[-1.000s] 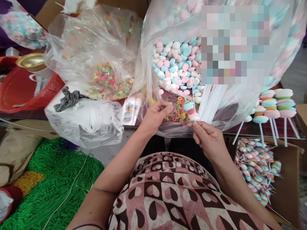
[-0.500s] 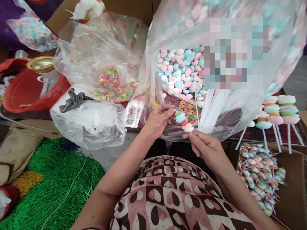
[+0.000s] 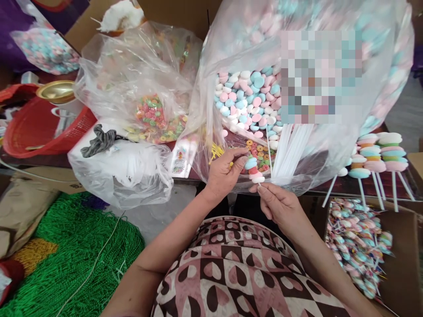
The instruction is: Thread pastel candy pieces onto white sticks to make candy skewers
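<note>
My right hand pinches the lower white stick of a candy skewer, held tilted over the table edge. Blue, pink and white marshmallows are threaded on it with a red gummy piece between them. At its upper end a small green gummy ring shows, with the thumb and forefinger of my left hand closed on it; the fingertips partly hide it. Just behind lie loose gummy rings in several colours. Beyond them, an opened clear bag holds pink, blue and white marshmallows.
White sticks lie bundled right of the gummy rings. Several threaded marshmallow skewers rest at the table's right edge, above a carton of wrapped candies. Leftward are a bag of gummy rings, a plastic bag and a red basket.
My left hand has moved slightly right, its fingertips now at the skewer's top end. My right hand keeps its pinch on the stick. The camera view has shifted a little.
</note>
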Available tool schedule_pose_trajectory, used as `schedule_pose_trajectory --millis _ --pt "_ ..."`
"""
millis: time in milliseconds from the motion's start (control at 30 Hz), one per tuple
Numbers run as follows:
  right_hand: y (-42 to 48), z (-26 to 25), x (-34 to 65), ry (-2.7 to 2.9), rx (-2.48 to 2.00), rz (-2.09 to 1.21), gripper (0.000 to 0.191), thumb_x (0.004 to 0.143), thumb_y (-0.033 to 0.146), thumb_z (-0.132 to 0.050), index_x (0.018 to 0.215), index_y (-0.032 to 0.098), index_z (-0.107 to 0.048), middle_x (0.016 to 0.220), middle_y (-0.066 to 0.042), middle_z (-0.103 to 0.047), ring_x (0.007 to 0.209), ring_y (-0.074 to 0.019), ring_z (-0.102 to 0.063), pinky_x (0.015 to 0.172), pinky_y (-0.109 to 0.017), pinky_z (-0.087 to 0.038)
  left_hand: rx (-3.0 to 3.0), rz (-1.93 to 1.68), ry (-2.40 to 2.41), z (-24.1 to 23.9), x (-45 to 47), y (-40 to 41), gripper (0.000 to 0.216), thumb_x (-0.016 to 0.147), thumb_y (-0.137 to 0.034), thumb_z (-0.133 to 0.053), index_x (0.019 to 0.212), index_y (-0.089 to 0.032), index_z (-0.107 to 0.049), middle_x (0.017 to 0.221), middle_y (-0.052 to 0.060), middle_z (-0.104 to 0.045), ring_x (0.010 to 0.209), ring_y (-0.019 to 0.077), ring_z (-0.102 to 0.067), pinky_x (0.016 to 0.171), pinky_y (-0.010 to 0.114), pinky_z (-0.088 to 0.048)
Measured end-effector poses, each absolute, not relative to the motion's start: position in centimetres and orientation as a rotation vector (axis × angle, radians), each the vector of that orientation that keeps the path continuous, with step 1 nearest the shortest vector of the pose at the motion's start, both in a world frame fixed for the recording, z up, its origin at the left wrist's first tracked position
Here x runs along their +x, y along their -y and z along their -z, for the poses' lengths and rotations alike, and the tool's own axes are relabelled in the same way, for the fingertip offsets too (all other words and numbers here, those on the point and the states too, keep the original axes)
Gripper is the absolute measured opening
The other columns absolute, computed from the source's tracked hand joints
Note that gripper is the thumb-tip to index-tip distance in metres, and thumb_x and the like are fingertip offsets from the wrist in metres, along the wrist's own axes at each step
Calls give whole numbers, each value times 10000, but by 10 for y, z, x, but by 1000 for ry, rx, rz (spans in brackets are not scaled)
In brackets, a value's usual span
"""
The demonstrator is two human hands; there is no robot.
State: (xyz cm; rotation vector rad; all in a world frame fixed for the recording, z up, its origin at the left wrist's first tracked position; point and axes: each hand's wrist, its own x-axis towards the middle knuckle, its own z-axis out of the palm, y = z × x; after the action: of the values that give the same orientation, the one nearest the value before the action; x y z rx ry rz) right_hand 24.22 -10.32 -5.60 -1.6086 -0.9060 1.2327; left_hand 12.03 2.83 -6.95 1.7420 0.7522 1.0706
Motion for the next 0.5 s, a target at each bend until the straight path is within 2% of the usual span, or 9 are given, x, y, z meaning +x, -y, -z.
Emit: schedule_pose_trajectory --millis 133,500 --pt "103 55 241 902 -1607 -1226 356 929 465 -502 970 156 -675 424 84 -392 389 -84 -335 452 -238 -248 1691 -1082 -736 72 119 -27 202 925 -354 -551 1048 -211 -623 992 42 -712 921 133 -674 833 260 -527" --pt "105 60 238 894 -1534 -1231 358 928 473 -505 972 157 -666 417 89 -380 373 -78 -319 427 -234 -203 1431 -1081 -703 68 119 -24 214 871 -421 -623 906 -214 -587 818 -7 -646 754 106 -605 731 242 -492"
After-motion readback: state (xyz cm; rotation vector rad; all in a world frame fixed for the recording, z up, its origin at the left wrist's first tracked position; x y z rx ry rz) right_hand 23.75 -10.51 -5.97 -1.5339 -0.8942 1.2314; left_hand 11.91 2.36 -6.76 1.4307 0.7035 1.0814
